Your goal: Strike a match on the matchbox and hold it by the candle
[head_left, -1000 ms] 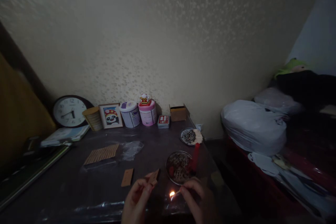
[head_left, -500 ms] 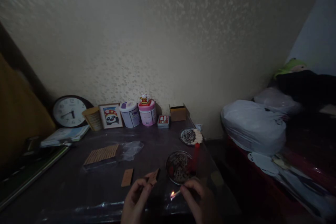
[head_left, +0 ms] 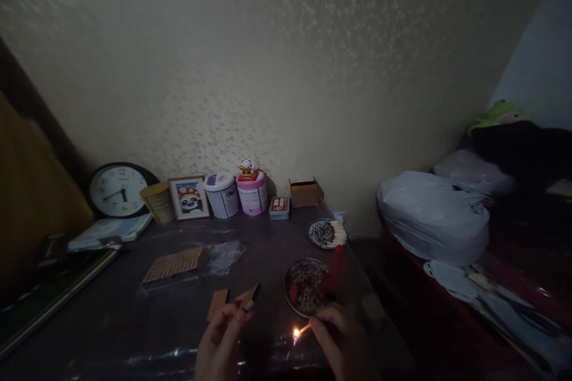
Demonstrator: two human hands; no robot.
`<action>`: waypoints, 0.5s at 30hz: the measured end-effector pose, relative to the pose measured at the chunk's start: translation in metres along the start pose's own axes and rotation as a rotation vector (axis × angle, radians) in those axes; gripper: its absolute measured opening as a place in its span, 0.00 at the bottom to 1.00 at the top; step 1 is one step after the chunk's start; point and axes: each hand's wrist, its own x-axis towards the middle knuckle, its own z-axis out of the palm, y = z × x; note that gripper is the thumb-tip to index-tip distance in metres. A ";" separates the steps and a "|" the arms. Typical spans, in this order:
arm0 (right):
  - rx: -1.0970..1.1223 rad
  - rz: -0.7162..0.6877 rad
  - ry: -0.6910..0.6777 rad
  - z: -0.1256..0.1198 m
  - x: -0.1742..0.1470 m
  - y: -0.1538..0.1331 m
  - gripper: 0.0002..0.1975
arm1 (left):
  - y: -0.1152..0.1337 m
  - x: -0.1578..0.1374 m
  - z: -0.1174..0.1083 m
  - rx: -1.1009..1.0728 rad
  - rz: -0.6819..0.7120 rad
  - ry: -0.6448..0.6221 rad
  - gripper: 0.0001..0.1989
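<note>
1. Right hand pinches a lit match between closed fingertips, flame at the far tip, low over the table.
2. Left hand grips a small matchbox, fingers closed around it.
3. Round dish of spent matches just beyond the right hand; red candle stands upright at its right edge.
4. Cardboard piece lies beside the matchbox.

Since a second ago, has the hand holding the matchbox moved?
Yes. The left hand with the matchbox has shifted left, away from the round dish, toward the loose card on the table.
</note>
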 end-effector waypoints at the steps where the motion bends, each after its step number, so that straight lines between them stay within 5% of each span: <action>1: -0.005 0.005 0.011 0.001 0.001 0.000 0.13 | 0.003 0.000 0.000 -0.013 -0.014 0.024 0.13; 7: -0.016 0.012 0.045 0.008 0.006 0.006 0.13 | 0.024 0.003 0.000 -0.164 0.011 0.121 0.19; 15: 0.050 0.086 0.063 0.014 0.013 0.012 0.15 | 0.028 0.011 -0.013 -0.051 -0.028 0.089 0.15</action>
